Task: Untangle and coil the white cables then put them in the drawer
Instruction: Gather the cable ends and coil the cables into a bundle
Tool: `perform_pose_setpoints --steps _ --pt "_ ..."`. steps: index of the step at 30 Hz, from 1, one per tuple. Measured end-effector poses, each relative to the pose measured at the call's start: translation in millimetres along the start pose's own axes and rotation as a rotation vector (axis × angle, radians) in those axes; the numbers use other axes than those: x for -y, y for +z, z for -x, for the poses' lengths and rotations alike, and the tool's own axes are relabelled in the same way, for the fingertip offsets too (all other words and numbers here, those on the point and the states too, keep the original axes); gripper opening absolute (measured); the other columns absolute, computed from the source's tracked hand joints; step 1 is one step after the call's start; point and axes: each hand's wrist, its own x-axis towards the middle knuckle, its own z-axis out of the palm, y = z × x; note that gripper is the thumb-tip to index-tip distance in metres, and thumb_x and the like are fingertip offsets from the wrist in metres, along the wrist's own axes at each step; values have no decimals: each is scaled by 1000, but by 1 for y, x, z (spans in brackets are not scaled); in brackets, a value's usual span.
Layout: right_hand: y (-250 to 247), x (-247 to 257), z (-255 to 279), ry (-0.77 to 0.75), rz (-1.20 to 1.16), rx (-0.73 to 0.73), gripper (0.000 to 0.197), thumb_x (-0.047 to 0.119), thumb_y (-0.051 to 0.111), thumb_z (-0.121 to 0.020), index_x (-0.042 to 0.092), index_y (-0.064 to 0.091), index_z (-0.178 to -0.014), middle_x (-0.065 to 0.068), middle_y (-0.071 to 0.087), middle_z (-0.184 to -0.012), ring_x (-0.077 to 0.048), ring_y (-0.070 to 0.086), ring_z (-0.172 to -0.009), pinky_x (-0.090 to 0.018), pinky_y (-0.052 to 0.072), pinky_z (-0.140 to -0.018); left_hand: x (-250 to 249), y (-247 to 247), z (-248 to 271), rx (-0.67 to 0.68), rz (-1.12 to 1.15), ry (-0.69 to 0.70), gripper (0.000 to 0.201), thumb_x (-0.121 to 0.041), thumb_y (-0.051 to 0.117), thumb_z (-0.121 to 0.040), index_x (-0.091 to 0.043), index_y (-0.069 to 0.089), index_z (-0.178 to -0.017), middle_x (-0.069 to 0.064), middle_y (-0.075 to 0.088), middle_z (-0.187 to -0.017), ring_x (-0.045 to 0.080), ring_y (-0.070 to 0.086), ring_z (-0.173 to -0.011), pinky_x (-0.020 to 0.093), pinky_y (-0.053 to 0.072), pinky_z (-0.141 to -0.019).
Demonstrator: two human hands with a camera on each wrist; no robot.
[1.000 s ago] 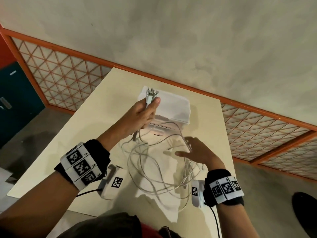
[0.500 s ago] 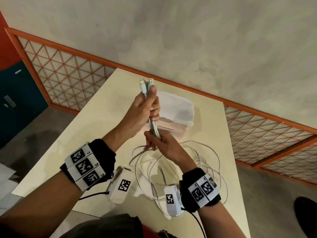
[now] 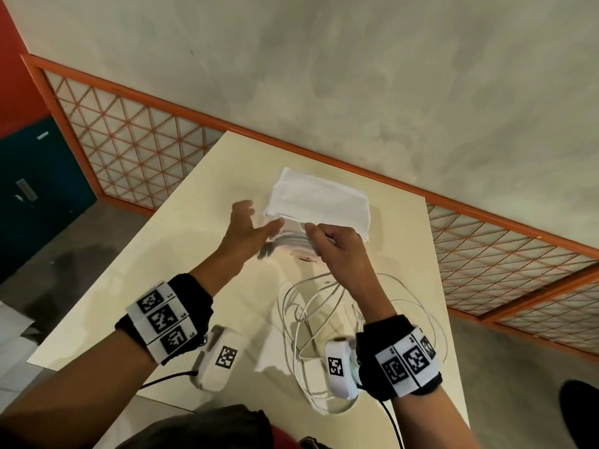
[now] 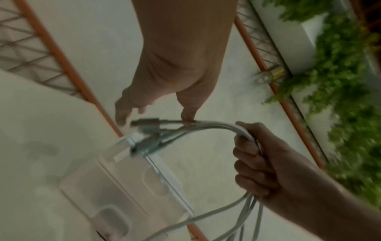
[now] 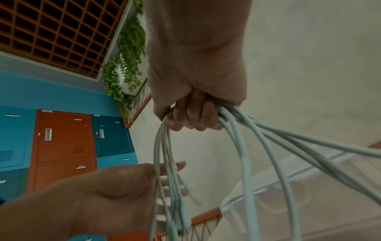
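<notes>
Several white cables (image 3: 319,299) lie in loose loops on the cream table (image 3: 155,273). Their gathered ends rise into my right hand (image 3: 319,236), which grips the bundle (image 5: 243,130) in a fist just in front of the small white plastic drawer unit (image 3: 319,200). The plug ends (image 4: 148,130) stick out leftward from that fist, over the unit's translucent drawer (image 4: 115,184). My left hand (image 3: 259,218) is spread beside them, fingers straight, and its thumb (image 4: 187,117) touches the bundle. In the right wrist view the left palm (image 5: 103,195) lies flat behind the hanging ends.
The drawer unit stands near the table's far edge, against an orange lattice railing (image 3: 136,150). Teal and orange lockers (image 5: 62,146) are off to the left. The table's near edge is close to my body, and a dark shoe (image 3: 580,413) shows on the floor at right.
My left hand has let go of the upright cable ends and spread flat. My right hand has taken over the bundle and carried it down toward the drawer unit.
</notes>
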Motion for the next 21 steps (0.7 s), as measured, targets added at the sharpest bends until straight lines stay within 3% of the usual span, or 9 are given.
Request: perform_pose_setpoints --steps 2,5,6,8,10,13,15,18,21 --pt "-3 -1 -1 12 40 41 49 31 55 -92 19 42 -47 8 38 -40 -5 35 -45 -23 30 -53 -10 2 10 63 -182 223 33 -35 52 -94 -14 58 -119 5 53 -130 18 50 -120 28 36 -99" --pt "-6 1 -3 26 69 103 47 28 54 -91 9 51 -48 5 40 -42 -6 35 -43 -23 31 -52 -24 8 26 396 -210 259 60 -52 26 -97 -16 71 -81 2 73 -93 14 65 -97 34 45 -97" --pt "-8 1 -5 32 71 113 47 27 54 -91 9 53 -48 5 42 -41 -6 36 -42 -22 31 -51 -26 10 30 491 -224 251 68 -57 22 -96 -13 67 -68 1 71 -74 17 66 -81 36 50 -89" --pt "-17 0 -7 52 66 98 50 29 54 -92 15 51 -44 7 43 -36 -5 36 -38 -17 31 -48 -22 13 31 636 -149 164 66 -60 21 -93 -11 47 -56 -6 48 -46 19 49 -52 30 54 -66" --pt "-26 -2 -9 70 57 98 52 31 52 -93 17 52 -44 9 44 -33 -5 36 -37 -17 31 -47 -17 15 35 742 -16 73 52 -57 26 -91 -17 36 -59 -10 28 -47 11 26 -44 25 46 -53" --pt "-33 -10 -12 159 -40 124 54 37 48 -94 9 49 -48 6 40 -36 -12 34 -40 -22 32 -50 -19 13 33 724 81 77 46 -60 37 -85 -23 35 -58 -6 22 -55 9 15 -46 19 22 -44" --pt "-33 -19 -10 234 -134 159 59 42 41 -96 4 44 -51 1 37 -39 -18 36 -43 -27 36 -56 -26 10 28 665 159 112 45 -57 39 -87 -24 36 -57 -5 21 -55 9 14 -46 19 15 -43" --pt "-26 -38 -1 282 -257 169 61 42 32 -99 8 36 -48 2 34 -39 -19 38 -43 -32 39 -64 -35 4 21 579 238 143 45 -51 35 -92 -23 35 -57 -11 24 -50 6 16 -43 21 14 -43" --pt "-10 -45 4 344 -316 65 57 39 30 -100 16 35 -48 3 31 -41 -13 31 -40 -24 34 -53 -30 7 21 544 270 149 43 -53 32 -88 -19 32 -62 -12 23 -50 5 15 -43 22 14 -45"
